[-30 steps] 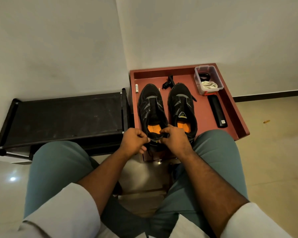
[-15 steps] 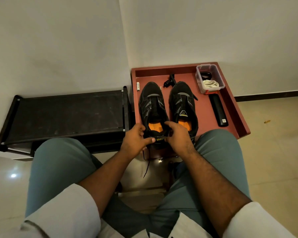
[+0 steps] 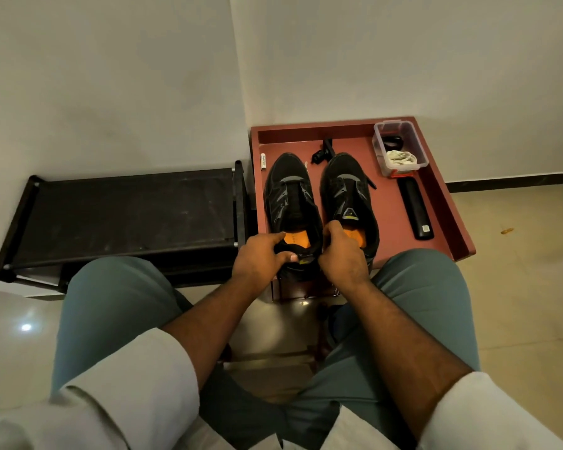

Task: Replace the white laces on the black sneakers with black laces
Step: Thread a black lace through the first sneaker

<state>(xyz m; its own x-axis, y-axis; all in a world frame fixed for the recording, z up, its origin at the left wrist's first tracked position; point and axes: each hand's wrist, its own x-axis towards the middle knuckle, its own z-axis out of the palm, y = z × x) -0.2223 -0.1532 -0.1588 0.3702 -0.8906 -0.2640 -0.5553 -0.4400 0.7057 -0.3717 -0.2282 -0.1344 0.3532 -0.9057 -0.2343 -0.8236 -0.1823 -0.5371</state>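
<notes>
The left hand point(image 3: 260, 258) has its fingers curled over the heel collar of the left sneaker point(image 3: 291, 203), thumb pressed against the outside of the heel, gripping the rim. The right hand point(image 3: 343, 254) grips the same collar from the other side, its fingers hooked down into the narrow gap between the two shoes, knuckles just touching the right sneaker point(image 3: 350, 196). Both orange insoles show beyond the fingertips.

The sneakers stand side by side, toes toward the wall, with their heels at the near edge of the red tray table point(image 3: 387, 222). A black lace end point(image 3: 371, 184) trails off the right shoe's outer side. Whether the left shoe is laced cannot be told.

Bare tray floor lies to the right of the shoes, up to a long black object point(image 3: 415, 207) lying parallel to the raised right rim. At the far right corner sits a clear plastic box point(image 3: 400, 147) holding the bundled white laces point(image 3: 400, 156) and something dark. A small black item point(image 3: 322, 154) lies between the shoe toes and a white tube point(image 3: 263, 161) hugs the left rim. A black rack point(image 3: 127, 209) butts against the table's left side
</notes>
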